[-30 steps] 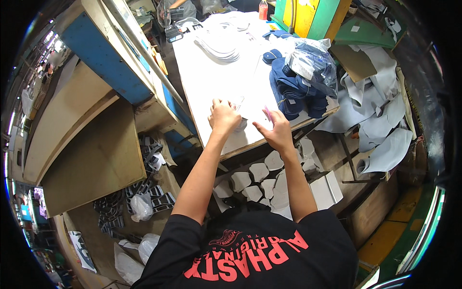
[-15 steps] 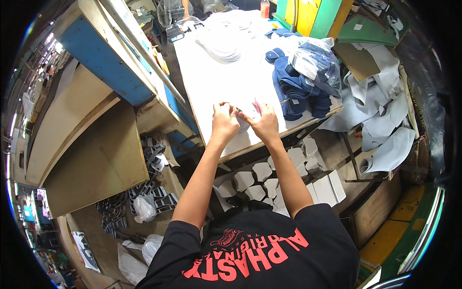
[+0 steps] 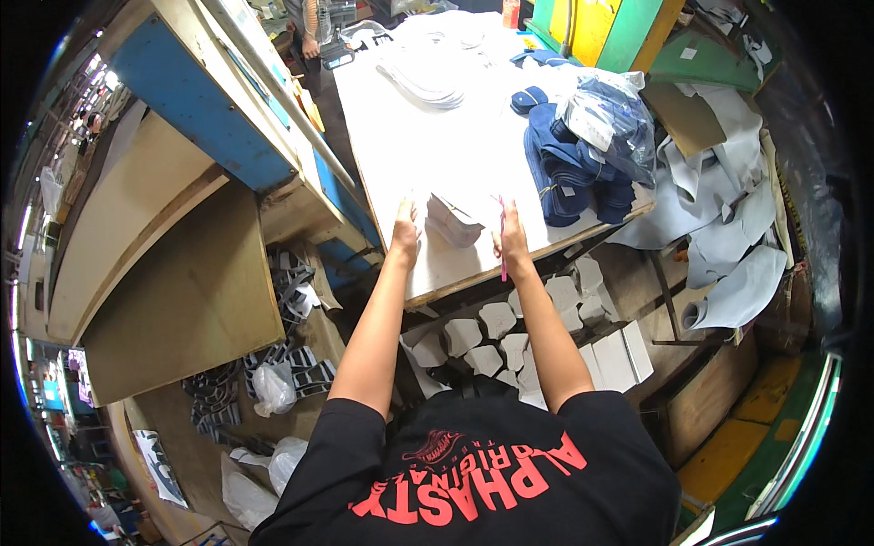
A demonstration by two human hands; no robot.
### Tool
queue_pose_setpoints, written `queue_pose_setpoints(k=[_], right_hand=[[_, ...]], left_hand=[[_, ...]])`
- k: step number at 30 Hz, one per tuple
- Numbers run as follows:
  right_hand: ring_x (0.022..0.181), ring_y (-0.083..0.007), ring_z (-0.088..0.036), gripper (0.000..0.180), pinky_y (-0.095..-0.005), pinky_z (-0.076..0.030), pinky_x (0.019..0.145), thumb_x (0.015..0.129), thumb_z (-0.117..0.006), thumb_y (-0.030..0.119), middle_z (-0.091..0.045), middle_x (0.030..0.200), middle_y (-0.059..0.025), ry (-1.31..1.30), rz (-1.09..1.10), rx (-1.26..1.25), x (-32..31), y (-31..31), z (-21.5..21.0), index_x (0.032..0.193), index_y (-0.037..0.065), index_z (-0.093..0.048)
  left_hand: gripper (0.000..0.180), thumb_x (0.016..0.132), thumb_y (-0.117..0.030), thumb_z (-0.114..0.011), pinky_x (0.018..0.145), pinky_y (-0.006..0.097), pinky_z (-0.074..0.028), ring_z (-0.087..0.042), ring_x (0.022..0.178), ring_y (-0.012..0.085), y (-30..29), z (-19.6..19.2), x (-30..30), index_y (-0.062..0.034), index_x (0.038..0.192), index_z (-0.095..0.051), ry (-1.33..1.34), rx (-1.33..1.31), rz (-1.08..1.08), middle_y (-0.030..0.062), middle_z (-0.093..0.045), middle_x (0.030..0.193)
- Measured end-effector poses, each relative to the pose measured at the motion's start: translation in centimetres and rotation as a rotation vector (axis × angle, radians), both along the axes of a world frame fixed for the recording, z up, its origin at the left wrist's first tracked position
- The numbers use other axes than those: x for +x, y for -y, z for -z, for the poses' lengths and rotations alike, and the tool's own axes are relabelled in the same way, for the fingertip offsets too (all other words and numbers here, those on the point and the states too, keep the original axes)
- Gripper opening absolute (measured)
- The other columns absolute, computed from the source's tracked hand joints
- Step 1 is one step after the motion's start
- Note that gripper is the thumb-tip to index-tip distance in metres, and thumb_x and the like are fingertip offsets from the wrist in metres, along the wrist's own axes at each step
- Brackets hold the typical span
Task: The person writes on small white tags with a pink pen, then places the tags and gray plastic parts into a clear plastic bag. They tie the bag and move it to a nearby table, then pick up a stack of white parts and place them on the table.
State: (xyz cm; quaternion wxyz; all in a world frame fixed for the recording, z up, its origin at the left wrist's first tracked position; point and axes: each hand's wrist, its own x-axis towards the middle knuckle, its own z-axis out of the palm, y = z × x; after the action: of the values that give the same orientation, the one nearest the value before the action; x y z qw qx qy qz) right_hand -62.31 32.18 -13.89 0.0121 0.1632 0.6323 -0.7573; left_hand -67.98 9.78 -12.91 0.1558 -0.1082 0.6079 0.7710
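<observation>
On the white table (image 3: 391,118) stands a small stack of pale, curved flat pieces (image 3: 455,225), between my two hands and apart from both. My left hand (image 3: 406,229) is to its left at the table's edge, fingers loosely bent, with nothing visible in them. To the right of the stack my right hand (image 3: 513,238) is closed around a slim pink pen (image 3: 503,259), which points up and down along the palm. Bundled dark blue fabric pieces (image 3: 557,173) lie to the right of that hand, partly under a clear plastic bag (image 3: 605,114).
White flat pieces (image 3: 423,77) are heaped at the table's far end, near a fan (image 3: 337,14) and a red bottle (image 3: 511,13). Below the near edge sit several pale cut blocks (image 3: 498,320). A blue-sided wooden structure (image 3: 200,109) borders the left; grey sheets (image 3: 728,237) hang at right.
My hands have parted from the stack, left hand leftward and right hand rightward. The stack now shows between them. The pink pen now lies along my right palm.
</observation>
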Motion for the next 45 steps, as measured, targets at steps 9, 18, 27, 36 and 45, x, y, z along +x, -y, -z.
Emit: queue_pose_setpoints(k=[9,18,27,36,45], right_hand=[[0.041,-0.0111,-0.036,0.078,-0.0291,-0.031,0.037,0.1,-0.023,0.073,-0.04,0.058,0.0004,0.107,-0.03,0.06,0.1,3.5,1.7,0.11,0.003,-0.055],[0.04,-0.0121,-0.036,0.068,-0.0299,-0.031,0.037,0.104,-0.025,0.065,-0.039,0.053,0.0002,0.133,-0.021,0.101,-0.5,3.4,3.6,0.095,0.005,-0.056],[0.057,-0.0301,-0.06,0.048,-0.0425,-0.051,0.056,0.097,-0.052,0.04,-0.062,0.062,-0.0138,0.002,0.057,0.792,-7.7,-2.4,2.6,0.082,0.0,-0.072],[0.089,-0.0439,-0.065,0.029,-0.0517,-0.051,0.076,0.09,-0.063,0.024,-0.065,0.1,-0.0256,-0.329,-0.391,1.512,-17.6,-2.8,4.2,0.104,-0.001,-0.06],[0.095,-0.038,-0.069,0.042,-0.0467,-0.054,0.08,0.091,-0.067,0.023,-0.063,0.116,-0.0152,-0.281,-0.381,1.422,-10.1,-4.6,3.4,0.13,0.01,-0.057]], left_hand=[[0.062,0.107,-0.052,-0.032,0.118,0.056,-0.026,-0.02,0.152,0.033,-1.2,-0.1,3.0,-0.0117,0.152,-0.021,-0.119,-0.164,0.071,0.0172,-0.021,0.164],[0.044,0.109,-0.032,-0.034,0.116,0.039,-0.028,-0.041,0.136,0.0323,-1.4,1.5,5.7,0.0026,0.136,-0.034,-0.331,-0.147,-0.073,0.0249,-0.043,0.142],[0.109,0.091,-0.049,-0.06,0.125,0.053,-0.006,-0.001,0.155,0.0407,-2.7,4.0,9.9,0.0145,0.155,0.001,-0.434,-1.363,0.408,0.0316,-0.003,0.165],[0.113,0.086,-0.049,-0.065,0.125,0.051,-0.009,0.001,0.156,0.0373,-2.6,2.3,8.9,0.0147,0.155,-0.001,-0.332,-1.325,0.455,0.027,-0.005,0.166],[0.111,0.082,-0.027,-0.068,0.127,0.043,-0.002,0.005,0.157,0.031,-0.5,2.0,10.0,0.0073,0.158,0.007,-0.344,-1.074,0.413,0.0233,0.001,0.168]])
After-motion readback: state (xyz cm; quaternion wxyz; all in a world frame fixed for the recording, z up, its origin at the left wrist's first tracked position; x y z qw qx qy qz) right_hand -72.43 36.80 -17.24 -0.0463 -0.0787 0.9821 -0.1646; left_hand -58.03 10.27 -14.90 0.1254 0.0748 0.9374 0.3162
